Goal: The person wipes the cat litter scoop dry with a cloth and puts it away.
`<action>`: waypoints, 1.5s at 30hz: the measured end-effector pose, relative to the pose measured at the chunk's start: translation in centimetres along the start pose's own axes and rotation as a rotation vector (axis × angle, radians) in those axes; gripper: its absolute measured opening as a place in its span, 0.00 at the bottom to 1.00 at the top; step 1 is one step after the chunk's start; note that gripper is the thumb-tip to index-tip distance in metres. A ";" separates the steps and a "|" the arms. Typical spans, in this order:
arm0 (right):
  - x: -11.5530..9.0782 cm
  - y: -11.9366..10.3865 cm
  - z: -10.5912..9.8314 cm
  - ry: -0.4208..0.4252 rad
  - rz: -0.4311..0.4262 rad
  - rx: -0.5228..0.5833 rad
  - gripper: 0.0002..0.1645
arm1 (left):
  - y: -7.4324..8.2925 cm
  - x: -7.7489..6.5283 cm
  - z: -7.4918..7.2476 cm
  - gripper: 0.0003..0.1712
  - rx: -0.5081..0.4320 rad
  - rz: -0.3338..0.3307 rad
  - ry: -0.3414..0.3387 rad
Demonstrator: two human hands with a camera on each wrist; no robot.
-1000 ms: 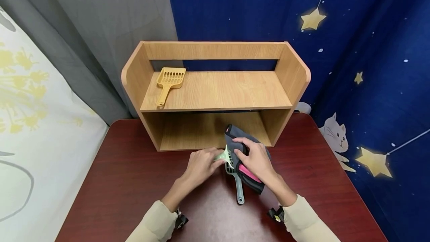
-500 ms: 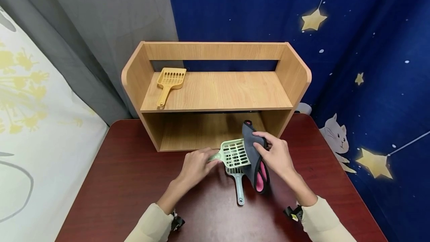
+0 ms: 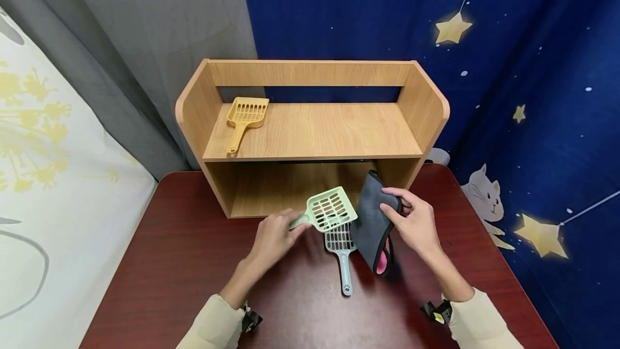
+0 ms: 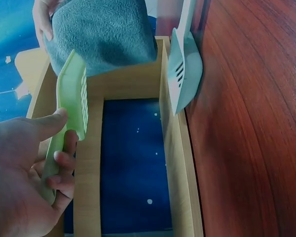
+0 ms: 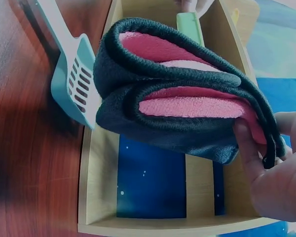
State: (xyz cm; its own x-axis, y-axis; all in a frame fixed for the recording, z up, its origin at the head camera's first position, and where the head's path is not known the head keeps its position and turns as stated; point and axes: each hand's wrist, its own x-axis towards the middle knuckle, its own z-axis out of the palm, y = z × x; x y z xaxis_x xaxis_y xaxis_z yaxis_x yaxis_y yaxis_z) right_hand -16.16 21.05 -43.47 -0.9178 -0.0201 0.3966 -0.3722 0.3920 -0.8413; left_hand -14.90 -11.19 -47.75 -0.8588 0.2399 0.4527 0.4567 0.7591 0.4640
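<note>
My left hand grips the handle of a light green slotted litter scoop, its head pointing right and raised over the table. In the left wrist view, thumb and fingers wrap that handle. My right hand pinches the edge of a folded cloth, dark grey outside and pink inside. The right wrist view shows the cloth's pink layers between thumb and fingers. A blue-grey litter scoop lies on the table below, its handle toward me, its head partly overlapped by the green one.
A wooden two-tier shelf stands at the back of the dark red table. On its upper board, at the left, lies a yellow litter scoop. Curtains hang behind it.
My right hand has drawn the cloth rightward, off the green litter scoop that it covered. My left hand has shifted slightly left, and the green scoop's slotted head now shows fully.
</note>
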 end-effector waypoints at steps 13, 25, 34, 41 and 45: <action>-0.8 -0.4 2.2 0.048 0.006 0.134 0.19 | 0.4 0.5 -0.1 0.20 -0.047 -0.109 0.062; -3.3 -1.7 8.1 0.013 -0.067 0.176 0.21 | 2.0 1.0 0.4 0.19 -0.108 -0.120 0.077; -3.7 -1.6 9.1 -0.006 -0.164 0.217 0.22 | 2.3 1.3 0.8 0.18 -0.125 -0.105 0.077; -1.3 -0.5 6.1 0.116 -0.114 0.236 0.21 | 2.0 0.8 0.3 0.19 -0.162 -0.101 0.063; -0.1 -1.2 4.4 0.162 -0.081 0.220 0.20 | 1.8 0.6 -0.1 0.19 -0.172 -0.096 0.064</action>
State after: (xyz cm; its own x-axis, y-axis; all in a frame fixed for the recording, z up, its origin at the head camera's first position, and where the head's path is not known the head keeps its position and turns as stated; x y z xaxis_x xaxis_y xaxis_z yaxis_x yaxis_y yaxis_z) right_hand -16.20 16.55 -44.12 -0.8564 0.1108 0.5043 -0.4806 0.1856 -0.8571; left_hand -14.62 -9.76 -46.58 -0.8863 0.1278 0.4451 0.4108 0.6608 0.6282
